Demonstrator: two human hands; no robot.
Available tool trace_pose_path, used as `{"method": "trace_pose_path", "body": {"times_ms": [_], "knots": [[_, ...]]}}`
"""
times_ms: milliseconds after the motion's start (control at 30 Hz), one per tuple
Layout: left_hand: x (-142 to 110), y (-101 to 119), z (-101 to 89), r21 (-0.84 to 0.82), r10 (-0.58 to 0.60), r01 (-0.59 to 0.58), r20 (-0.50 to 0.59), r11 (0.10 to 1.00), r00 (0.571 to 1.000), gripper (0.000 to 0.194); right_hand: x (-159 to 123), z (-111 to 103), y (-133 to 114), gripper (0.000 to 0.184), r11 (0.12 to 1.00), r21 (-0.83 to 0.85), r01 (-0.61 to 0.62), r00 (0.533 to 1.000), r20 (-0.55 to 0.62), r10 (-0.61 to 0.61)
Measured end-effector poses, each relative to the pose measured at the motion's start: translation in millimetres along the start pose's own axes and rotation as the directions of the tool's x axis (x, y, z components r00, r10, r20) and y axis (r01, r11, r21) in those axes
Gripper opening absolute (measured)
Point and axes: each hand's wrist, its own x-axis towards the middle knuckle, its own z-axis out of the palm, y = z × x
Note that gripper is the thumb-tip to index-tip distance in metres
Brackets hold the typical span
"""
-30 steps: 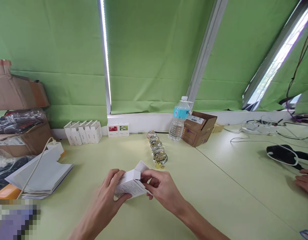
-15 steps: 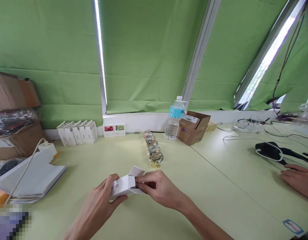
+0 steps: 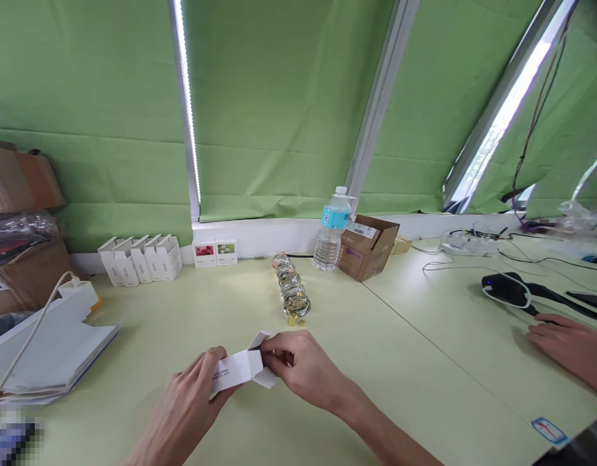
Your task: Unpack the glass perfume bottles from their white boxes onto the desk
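A small white carton (image 3: 236,370) is tilted in my left hand (image 3: 191,395), with fingers and thumb wrapped round its sides. Its right end is open and the flaps stand out. My right hand (image 3: 303,369) is at that open end with its fingertips pinched together beside the upper flap. What the fingertips hold, if anything, is hidden. Beyond my hands, a row of small clear glass bottles (image 3: 293,291) runs away from me. A gold cap (image 3: 292,319) and a smaller gold piece (image 3: 302,322) lie at its near end.
White open-topped cartons (image 3: 143,259) and two picture cards (image 3: 215,253) stand along the wall. A water bottle (image 3: 330,239) is beside a brown box (image 3: 369,249). Papers (image 3: 60,362) lie left. At right, another person's hand (image 3: 564,343) is near a black device (image 3: 504,290).
The carton has turned slightly in my left hand, and its flaps have shifted. My right fingers have moved from the opening to the upper flap. The whole view has shifted a little.
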Motion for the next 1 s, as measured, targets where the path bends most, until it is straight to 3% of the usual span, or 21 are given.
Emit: {"method": "trace_pose_path", "body": {"times_ms": [167, 233, 500, 600, 767, 1000], "knots": [[-1.7, -3.8, 6.0, 0.079, 0.133, -0.127, -0.086, 0.989, 0.987, 0.029, -0.9, 0.8, -12.6, 0.025, 0.973, 0.228, -0.042, 0.998, 0.045, 0.032], [-1.3, -3.6, 6.9, 0.104, 0.18, -0.169, -0.109, 0.98, 0.978, 0.032, -0.6, -0.7, -14.8, 0.023, 0.966, 0.248, -0.08, 0.996, 0.068, 0.065], [2.8, 2.9, 2.2, 0.105, 0.168, -0.158, -0.104, 0.982, 0.98, 0.02, -1.9, -3.5, -3.6, 0.017, 0.977, -0.095, -0.191, 0.981, -0.056, 0.186], [2.1, 3.4, 2.3, 0.122, 0.167, -0.153, -0.121, 0.981, 0.978, 0.022, -1.8, -2.6, 0.1, 0.023, 0.969, -0.146, -0.197, 0.98, -0.043, 0.193], [0.7, 5.9, 4.1, 0.141, 0.168, -0.148, -0.149, 0.979, 0.974, 0.025, -0.7, 1.2, -7.7, 0.019, 0.998, 0.031, -0.052, 0.998, -0.029, 0.053], [-0.6, 8.4, 7.2, 0.14, 0.146, -0.119, -0.202, 0.983, 0.968, 0.029, 1.6, 14.9, -1.1, 0.024, 0.905, 0.376, -0.198, 0.979, 0.111, 0.169]]}}
